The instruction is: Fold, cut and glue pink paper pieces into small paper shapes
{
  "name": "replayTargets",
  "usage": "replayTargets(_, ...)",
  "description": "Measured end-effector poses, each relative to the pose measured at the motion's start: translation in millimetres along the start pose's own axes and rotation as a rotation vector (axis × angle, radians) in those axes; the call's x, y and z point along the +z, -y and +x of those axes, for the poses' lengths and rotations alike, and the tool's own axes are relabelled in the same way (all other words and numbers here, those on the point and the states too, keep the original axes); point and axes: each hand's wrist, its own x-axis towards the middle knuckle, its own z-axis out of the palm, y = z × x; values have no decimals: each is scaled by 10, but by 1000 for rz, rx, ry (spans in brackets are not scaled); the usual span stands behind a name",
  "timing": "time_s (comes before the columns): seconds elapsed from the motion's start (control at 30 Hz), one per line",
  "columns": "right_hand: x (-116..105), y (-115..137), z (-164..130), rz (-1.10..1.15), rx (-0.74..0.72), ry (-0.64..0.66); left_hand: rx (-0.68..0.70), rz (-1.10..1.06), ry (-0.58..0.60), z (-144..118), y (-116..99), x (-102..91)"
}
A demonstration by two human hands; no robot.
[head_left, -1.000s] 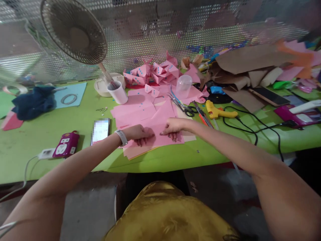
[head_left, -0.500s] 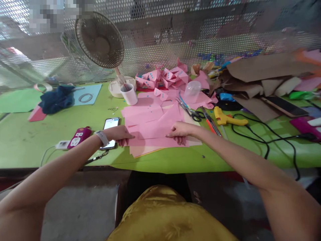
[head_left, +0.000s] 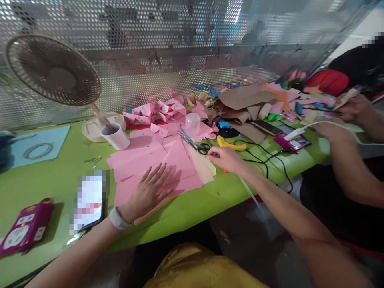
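My left hand (head_left: 151, 190) lies flat with fingers spread on the pink paper sheets (head_left: 136, 160), a white band round its wrist. My right hand (head_left: 223, 158) is at the right side of the sheets, its fingers curled together beside the black handles of the scissors (head_left: 196, 146). It covers most of an orange-and-grey cutter knife, of which small bits show around the hand; whether the fingers grip it is hidden. Just behind the hand lies a yellow glue gun (head_left: 231, 143). Cream sheets (head_left: 199, 164) stick out under the pink ones.
Folded pink paper pieces (head_left: 159, 110), a clear plastic cup (head_left: 192, 123) and brown paper (head_left: 246, 96) lie at the back. A white cup (head_left: 116, 136) stands by the fan (head_left: 54, 70). A phone (head_left: 90, 202) is at left. Another person's hands (head_left: 345, 116) work at right.
The view has turned right and come closer. My left hand has gone from the sheet's left edge to flat on top. My right hand has left the paper for the scissors and cutter knife.
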Motion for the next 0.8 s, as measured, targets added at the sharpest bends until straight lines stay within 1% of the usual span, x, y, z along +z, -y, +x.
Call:
replayTargets(0.07,-188,-232,-37,-136,74,-125,40,40,29,9,1,55)
replayTargets(0.13,-319,-399,-59,-163,126,-167,68,69,36,2,16,100)
replayTargets(0.23,-366,-499,-83,-184,160,-216,100,92,14,-21,63,169)
replayTargets(0.27,-342,-498,-90,-207,169,-208,105,94,5,-27,80,190)
replayTargets(0.4,-135,-424,-107,-402,192,-69,116,96,-18,-40,117,228)
replayTargets(0.5,-20,-383,-91,-500,230,-37,120,104,-14,-39,105,210)
replayTargets(0.6,-1,-372,-50,-484,278,-5,113,91,-14,-33,78,174)
replayTargets(0.7,-32,-382,-28,-455,310,17,96,67,-6,-29,54,147)
replayTargets(0.8,-85,-427,-77,-329,330,-7,86,62,17,-31,39,140)
